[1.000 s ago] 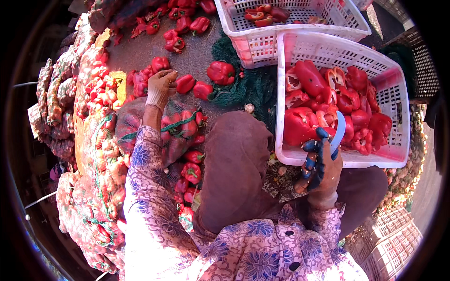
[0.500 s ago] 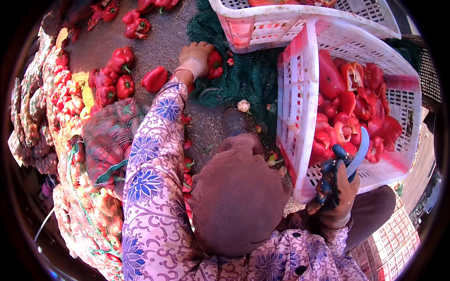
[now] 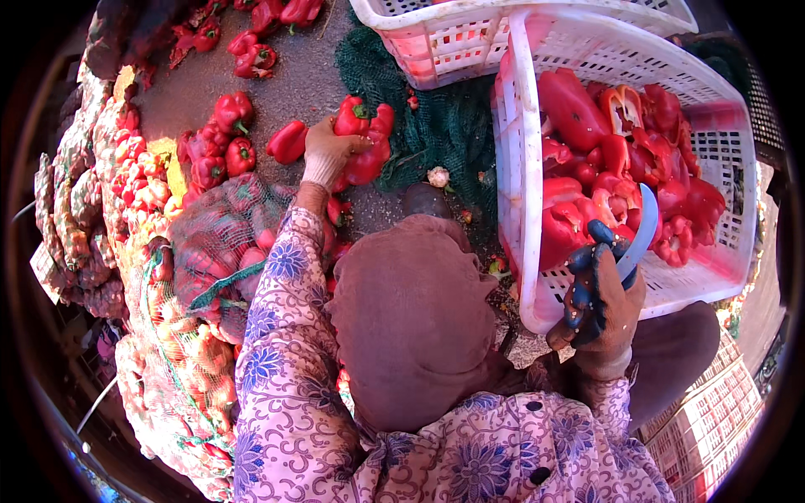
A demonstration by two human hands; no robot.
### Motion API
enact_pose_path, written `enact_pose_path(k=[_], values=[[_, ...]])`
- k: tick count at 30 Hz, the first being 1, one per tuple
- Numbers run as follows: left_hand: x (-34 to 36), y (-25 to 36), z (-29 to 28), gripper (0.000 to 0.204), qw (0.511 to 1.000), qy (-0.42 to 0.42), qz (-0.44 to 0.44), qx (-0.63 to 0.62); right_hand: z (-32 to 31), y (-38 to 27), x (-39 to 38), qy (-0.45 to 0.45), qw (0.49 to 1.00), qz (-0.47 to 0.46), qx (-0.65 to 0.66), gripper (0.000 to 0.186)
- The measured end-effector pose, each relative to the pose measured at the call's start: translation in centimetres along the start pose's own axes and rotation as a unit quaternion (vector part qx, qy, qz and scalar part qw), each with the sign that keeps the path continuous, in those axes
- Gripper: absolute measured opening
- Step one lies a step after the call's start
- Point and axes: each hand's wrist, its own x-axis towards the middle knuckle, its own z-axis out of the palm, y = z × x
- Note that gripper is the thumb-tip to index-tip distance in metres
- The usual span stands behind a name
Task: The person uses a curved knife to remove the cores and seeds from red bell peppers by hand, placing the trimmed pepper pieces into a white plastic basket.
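Observation:
My left hand (image 3: 329, 153), in a tan glove with a pale cuff, reaches out to the left of the green netting. It is closed on a large red bell pepper (image 3: 371, 152) with a green stem. Close by on the ground lies another red pepper (image 3: 288, 142). On the right, my right hand (image 3: 610, 306), its glove coated dark blue on the fingers, grips a knife (image 3: 641, 235) whose curved blade points up; its handle is hidden in the fist. Behind the blade, cut red pepper pieces (image 3: 616, 197) lie in a tilted white crate (image 3: 527, 168).
A second white crate (image 3: 419, 42) stands behind the first. Green netting (image 3: 436, 138) is spread on the ground between crates and peppers. Filled mesh bags (image 3: 222, 243) line the left side. More red peppers (image 3: 251, 54) lie at the far left. A brown-clothed knee (image 3: 411, 327) fills the lower middle.
My left hand has taken hold of the bell pepper and drawn it a little nearer and left. My right hand still grips the knife, slightly shifted. The whole view has moved a little.

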Motion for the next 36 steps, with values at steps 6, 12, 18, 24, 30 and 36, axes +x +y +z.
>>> enact_pose_path(k=[6,12,18,24,30,36], values=[[-7.8,10.6,-4.0,0.045,0.986,-0.071,0.125,-0.086,-0.2,-1.4,-1.1,-0.033,0.995,-0.086,-0.050,0.032],[-17.1,25.0,-3.8,0.042,0.932,-0.162,0.323,-0.028,0.7,-9.3,-3.3,-0.106,0.970,-0.218,0.027,0.026],[-23.5,30.3,1.8,0.041,0.857,-0.141,0.454,0.196,-1.6,-12.6,-2.6,-0.178,0.951,-0.251,-0.029,0.028],[-22.4,29.7,9.3,0.053,0.883,-0.225,0.388,0.140,-6.1,-10.4,-0.1,-0.137,0.969,-0.199,0.045,0.028],[-20.3,28.4,12.9,0.051,0.876,-0.311,0.362,0.070,-8.1,-11.1,0.3,-0.128,0.979,-0.158,0.025,0.026],[-20.5,26.9,13.7,0.040,0.870,-0.371,0.306,-0.111,-7.6,-10.6,0.6,-0.141,0.966,-0.214,-0.024,0.029]])
